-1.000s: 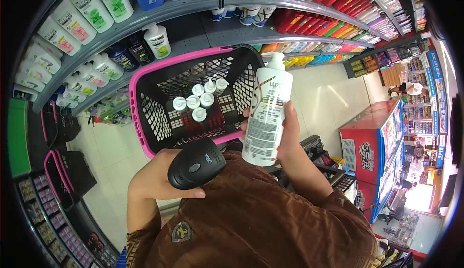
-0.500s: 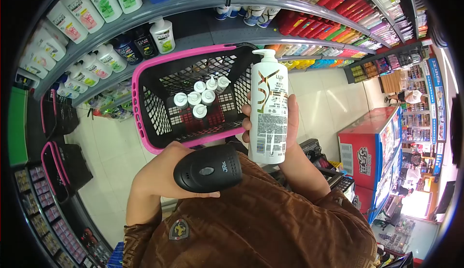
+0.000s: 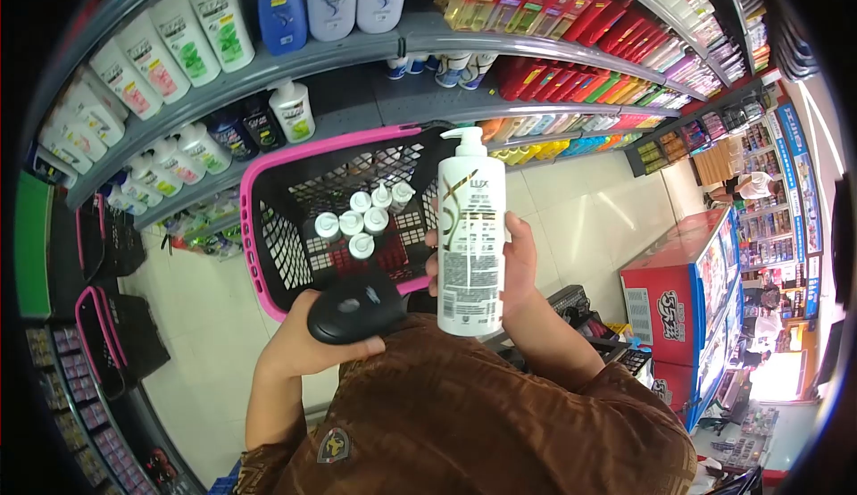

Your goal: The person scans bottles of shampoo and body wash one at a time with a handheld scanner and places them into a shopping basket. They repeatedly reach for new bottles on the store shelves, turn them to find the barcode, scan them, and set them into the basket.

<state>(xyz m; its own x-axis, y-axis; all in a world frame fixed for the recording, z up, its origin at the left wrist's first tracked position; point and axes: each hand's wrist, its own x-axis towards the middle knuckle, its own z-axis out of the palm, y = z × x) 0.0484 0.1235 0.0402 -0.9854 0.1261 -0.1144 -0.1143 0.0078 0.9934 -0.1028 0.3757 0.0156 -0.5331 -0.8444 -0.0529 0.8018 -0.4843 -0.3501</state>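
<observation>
My right hand [image 3: 520,267] is wrapped round a white LUX pump bottle [image 3: 470,236], its printed label facing me. The bottle stands upright over the right end of a black shopping basket with a pink rim [image 3: 248,227]. In my left hand [image 3: 295,339] is a black handheld barcode scanner [image 3: 355,309], held left of the bottle with its front end towards the basket. The scanner's handle and most of the fingers on it are hidden. Down inside the basket, several white pump bottles [image 3: 361,243] stand close together.
Shelves [image 3: 339,51] of shampoo bottles curve along the far side. More black baskets with pink handles [image 3: 100,325] sit on the floor at left. A red and blue freezer [image 3: 661,303] is at right, and a person [image 3: 757,184] is in the distance.
The view has tilted up, showing more of the upper shelf. My right hand and the bottle have shifted left and down in view. The scanner has moved slightly left and turned towards the basket.
</observation>
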